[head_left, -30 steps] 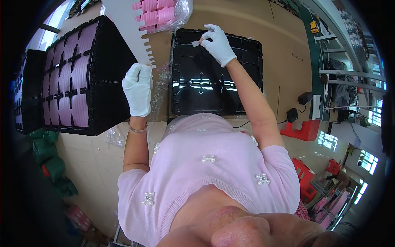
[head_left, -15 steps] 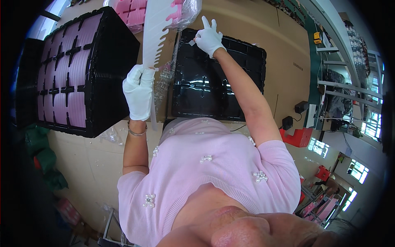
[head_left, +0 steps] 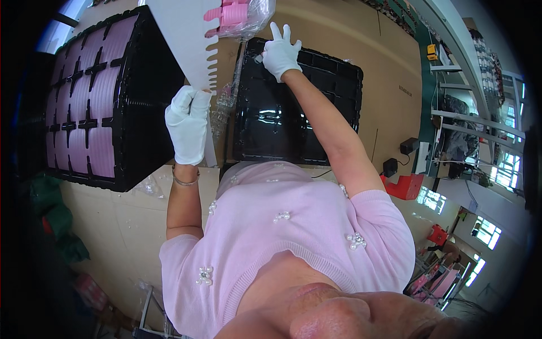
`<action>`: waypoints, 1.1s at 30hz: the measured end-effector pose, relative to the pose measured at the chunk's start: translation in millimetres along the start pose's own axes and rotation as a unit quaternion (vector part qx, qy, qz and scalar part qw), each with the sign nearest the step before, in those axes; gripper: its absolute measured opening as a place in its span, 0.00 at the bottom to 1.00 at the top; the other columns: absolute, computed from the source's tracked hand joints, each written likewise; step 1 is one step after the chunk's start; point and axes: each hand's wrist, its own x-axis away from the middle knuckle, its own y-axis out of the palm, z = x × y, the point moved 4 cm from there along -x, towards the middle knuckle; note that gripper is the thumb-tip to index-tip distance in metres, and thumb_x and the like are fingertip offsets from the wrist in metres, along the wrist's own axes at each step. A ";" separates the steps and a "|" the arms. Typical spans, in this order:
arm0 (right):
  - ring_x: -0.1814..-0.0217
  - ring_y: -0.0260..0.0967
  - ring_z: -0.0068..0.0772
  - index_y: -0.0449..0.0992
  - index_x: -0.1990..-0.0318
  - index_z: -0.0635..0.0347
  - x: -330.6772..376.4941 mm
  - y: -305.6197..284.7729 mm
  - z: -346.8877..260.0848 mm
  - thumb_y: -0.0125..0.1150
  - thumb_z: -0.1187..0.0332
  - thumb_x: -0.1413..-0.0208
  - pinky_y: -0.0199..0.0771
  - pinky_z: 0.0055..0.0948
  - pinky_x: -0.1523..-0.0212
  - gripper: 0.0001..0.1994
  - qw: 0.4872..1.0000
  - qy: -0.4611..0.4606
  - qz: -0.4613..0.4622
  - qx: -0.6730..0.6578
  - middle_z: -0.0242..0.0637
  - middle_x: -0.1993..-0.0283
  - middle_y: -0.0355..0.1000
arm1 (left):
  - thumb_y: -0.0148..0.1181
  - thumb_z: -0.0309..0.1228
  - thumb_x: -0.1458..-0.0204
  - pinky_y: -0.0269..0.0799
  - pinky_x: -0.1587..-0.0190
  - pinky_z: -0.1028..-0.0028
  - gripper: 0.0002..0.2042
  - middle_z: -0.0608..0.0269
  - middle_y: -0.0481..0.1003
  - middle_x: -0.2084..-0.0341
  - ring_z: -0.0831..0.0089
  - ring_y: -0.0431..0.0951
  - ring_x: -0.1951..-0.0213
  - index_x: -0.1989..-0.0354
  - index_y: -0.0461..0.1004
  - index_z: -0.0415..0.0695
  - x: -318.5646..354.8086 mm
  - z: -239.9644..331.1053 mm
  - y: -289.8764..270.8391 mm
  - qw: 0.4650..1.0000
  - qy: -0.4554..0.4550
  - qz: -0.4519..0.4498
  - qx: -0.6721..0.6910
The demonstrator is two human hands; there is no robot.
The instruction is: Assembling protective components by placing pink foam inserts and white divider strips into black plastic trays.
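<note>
Two holds: left hand (head_left: 188, 127) grips a toothed sheet (head_left: 190, 45); right hand (head_left: 281, 55), upper centre, seemingly pinches a tag (head_left: 258, 58) (next needing steadiness).

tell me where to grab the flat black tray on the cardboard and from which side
Likely best by the far part of its right edge, coming from the right: the black tray lies flat, with bare cardboard beside that edge. The person's right forearm crosses the near right part, and clear plastic lies by the left edge.
</note>
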 end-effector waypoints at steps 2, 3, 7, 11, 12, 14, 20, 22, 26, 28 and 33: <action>0.24 0.35 0.52 0.82 0.62 0.51 1.1 5.7 2.5 0.61 0.61 0.50 0.48 0.69 0.39 0.10 0.999 0.021 -0.027 -0.002 0.37 0.25 0.43 | 0.59 0.24 0.45 0.58 0.76 0.77 0.08 0.70 0.64 0.82 0.83 0.60 0.79 0.75 0.69 0.37 2.1 -4.6 0.5 1.000 0.001 -0.002 0.009; 0.24 0.35 0.51 0.82 0.62 0.52 0.4 4.2 2.9 0.61 0.60 0.49 0.48 0.69 0.40 0.11 0.999 0.031 -0.039 0.001 0.37 0.25 0.43 | 0.59 0.24 0.45 0.59 0.75 0.77 0.07 0.70 0.65 0.82 0.82 0.61 0.79 0.74 0.70 0.37 2.2 -6.1 0.8 1.000 0.003 -0.002 0.017; 0.24 0.37 0.51 0.81 0.57 0.52 -4.2 -0.6 -0.9 0.59 0.57 0.46 0.52 0.68 0.41 0.14 0.997 0.052 -0.063 0.012 0.36 0.26 0.44 | 0.59 0.23 0.46 0.63 0.72 0.78 0.04 0.66 0.70 0.80 0.81 0.66 0.77 0.70 0.74 0.36 2.1 -3.0 -0.2 0.999 0.025 -0.021 0.001; 0.25 0.37 0.55 0.80 0.54 0.55 -1.6 0.0 -0.5 0.58 0.56 0.46 0.50 0.69 0.40 0.17 0.997 0.049 -0.063 0.003 0.40 0.26 0.44 | 0.58 0.22 0.47 0.66 0.70 0.78 0.03 0.63 0.74 0.78 0.79 0.70 0.74 0.66 0.76 0.35 4.2 -1.2 0.5 0.999 0.014 -0.035 0.010; 0.25 0.37 0.54 0.80 0.54 0.55 -2.6 2.0 -0.3 0.58 0.56 0.46 0.50 0.69 0.40 0.17 0.997 0.048 -0.058 0.007 0.39 0.27 0.44 | 0.58 0.22 0.47 0.66 0.69 0.77 0.04 0.63 0.74 0.77 0.79 0.71 0.74 0.66 0.76 0.35 4.6 -1.3 0.6 0.999 0.009 -0.036 0.012; 0.26 0.38 0.54 0.79 0.53 0.53 -2.3 6.6 1.1 0.58 0.55 0.45 0.50 0.70 0.40 0.17 0.997 0.048 -0.055 0.008 0.38 0.27 0.45 | 0.57 0.23 0.46 0.61 0.73 0.78 0.04 0.68 0.68 0.80 0.81 0.65 0.76 0.71 0.74 0.36 4.3 -1.2 2.1 0.999 0.022 -0.032 0.008; 0.25 0.38 0.53 0.80 0.54 0.50 -1.2 1.6 2.5 0.60 0.55 0.46 0.48 0.71 0.40 0.15 0.997 0.038 -0.060 -0.008 0.36 0.27 0.47 | 0.58 0.24 0.47 0.67 0.70 0.75 0.04 0.60 0.75 0.77 0.75 0.72 0.75 0.67 0.76 0.35 1.0 3.4 -0.1 0.999 0.037 -0.035 -0.019; 0.25 0.37 0.53 0.81 0.56 0.50 -1.8 2.0 5.2 0.60 0.56 0.46 0.47 0.71 0.39 0.14 0.997 0.038 -0.066 -0.021 0.36 0.27 0.46 | 0.59 0.24 0.47 0.67 0.70 0.75 0.05 0.60 0.75 0.77 0.75 0.72 0.75 0.66 0.76 0.35 0.7 2.9 -1.1 0.998 0.043 -0.035 -0.022; 0.24 0.36 0.52 0.82 0.59 0.50 -2.2 3.6 5.2 0.60 0.60 0.48 0.44 0.73 0.38 0.11 0.998 0.019 -0.065 -0.017 0.36 0.26 0.45 | 0.59 0.24 0.47 0.67 0.70 0.75 0.05 0.60 0.75 0.77 0.76 0.72 0.76 0.66 0.76 0.35 0.5 0.4 -3.7 0.999 0.032 -0.029 0.001; 0.24 0.36 0.52 0.82 0.60 0.51 -2.5 4.1 2.4 0.60 0.61 0.48 0.43 0.73 0.38 0.11 0.998 0.003 -0.055 -0.010 0.36 0.26 0.44 | 0.59 0.24 0.47 0.67 0.71 0.75 0.05 0.60 0.76 0.77 0.76 0.72 0.76 0.66 0.76 0.34 0.5 0.6 -4.9 0.999 0.033 -0.027 0.006; 0.24 0.35 0.53 0.82 0.60 0.53 -4.3 4.8 -1.4 0.60 0.62 0.49 0.44 0.74 0.38 0.12 0.998 0.015 -0.055 -0.013 0.38 0.26 0.45 | 0.59 0.24 0.47 0.68 0.70 0.75 0.05 0.60 0.76 0.77 0.75 0.74 0.75 0.66 0.76 0.35 0.7 4.9 -4.8 0.999 0.033 -0.034 -0.016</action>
